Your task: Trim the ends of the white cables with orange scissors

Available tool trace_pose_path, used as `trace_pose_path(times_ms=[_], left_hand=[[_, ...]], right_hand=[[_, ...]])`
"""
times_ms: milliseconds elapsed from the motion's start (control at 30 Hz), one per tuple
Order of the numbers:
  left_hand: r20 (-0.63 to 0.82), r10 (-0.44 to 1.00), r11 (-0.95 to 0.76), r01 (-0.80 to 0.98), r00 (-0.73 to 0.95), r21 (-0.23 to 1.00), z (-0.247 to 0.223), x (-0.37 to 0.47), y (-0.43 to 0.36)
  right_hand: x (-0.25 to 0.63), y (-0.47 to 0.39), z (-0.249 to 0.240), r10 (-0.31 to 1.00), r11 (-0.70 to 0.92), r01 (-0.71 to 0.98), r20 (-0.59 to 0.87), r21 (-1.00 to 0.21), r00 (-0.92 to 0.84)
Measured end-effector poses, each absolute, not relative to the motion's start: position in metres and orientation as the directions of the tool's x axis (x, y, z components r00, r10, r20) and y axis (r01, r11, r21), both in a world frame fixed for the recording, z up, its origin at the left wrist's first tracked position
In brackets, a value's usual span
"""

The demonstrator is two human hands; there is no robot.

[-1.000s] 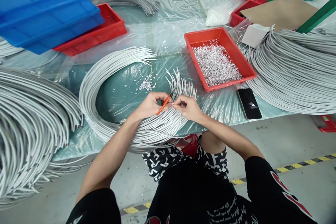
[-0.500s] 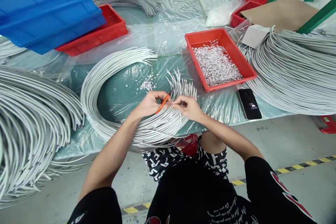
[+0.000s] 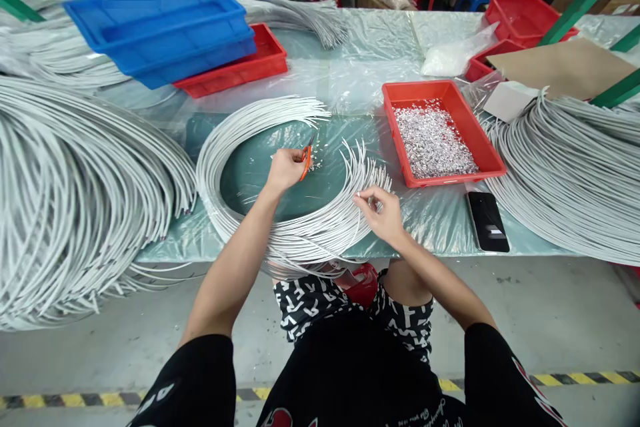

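Observation:
My left hand (image 3: 287, 168) is closed around small orange-handled snips (image 3: 307, 161), their dark tip pointing up and away. Just beyond them, a little pile of small silvery bits (image 3: 318, 159) lies on the table, partly hidden by the hand. My right hand (image 3: 384, 213) pinches a tiny whitish piece (image 3: 358, 194) between thumb and finger, too small to name. It is over the loose ends of a looped bundle of grey-white cables (image 3: 210, 173), which curves around the pile and hangs partly over the table's front edge.
To the right stands a red tray (image 3: 493, 163) of small silvery pieces, with a phone (image 3: 487, 221) in front. Big cable bundles lie at the left (image 3: 90, 200) and right (image 3: 580, 173). Blue crates (image 3: 170, 33) sit on a red tray (image 3: 270, 57) at the back left.
My hands were together at the cable ends and have now moved apart. The left went up and left with the snips; the right drew away rightward. The view has shifted too.

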State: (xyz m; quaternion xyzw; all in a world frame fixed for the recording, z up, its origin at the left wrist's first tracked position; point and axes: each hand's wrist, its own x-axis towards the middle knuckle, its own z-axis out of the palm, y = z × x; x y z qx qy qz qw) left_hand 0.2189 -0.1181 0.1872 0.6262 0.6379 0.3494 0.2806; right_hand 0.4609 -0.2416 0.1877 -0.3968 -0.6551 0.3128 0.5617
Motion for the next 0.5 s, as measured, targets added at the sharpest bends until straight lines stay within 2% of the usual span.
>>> trace_pose_path(times_ms=[100,167,233,300,367,433,500], left_hand=[[0.063,0.995,0.003,0.648,-0.078,0.761,0.186,0.215,-0.117],[0.066,0.994,0.010,0.670,-0.089,0.743,0.187,0.214,-0.118],[0.080,0.991,0.013,0.678,-0.105,0.735,0.188,0.213,-0.120],[0.101,0.988,0.006,0.671,-0.120,0.741,0.191,0.214,-0.122],[0.115,0.986,-0.004,0.664,-0.125,0.748,0.193,0.216,-0.124],[0.124,0.985,-0.013,0.668,-0.118,0.744,0.196,0.219,-0.127],[0.128,0.986,-0.022,0.681,-0.105,0.732,0.197,0.221,-0.129]], right_hand=[[0.456,-0.287,0.201,0.746,0.646,0.186,0.664,-0.741,0.054],[0.451,-0.322,0.203,0.724,0.667,0.118,0.678,-0.735,0.129],[0.445,-0.355,0.197,0.755,0.634,0.054,0.633,-0.771,0.173],[0.440,-0.380,0.186,0.830,0.522,0.018,0.514,-0.852,0.216],[0.438,-0.397,0.170,0.912,0.338,-0.038,0.317,-0.940,0.259],[0.438,-0.407,0.152,0.957,0.088,-0.165,0.038,-0.982,0.286],[0.439,-0.409,0.130,0.928,-0.153,-0.333,-0.251,-0.931,0.276]])
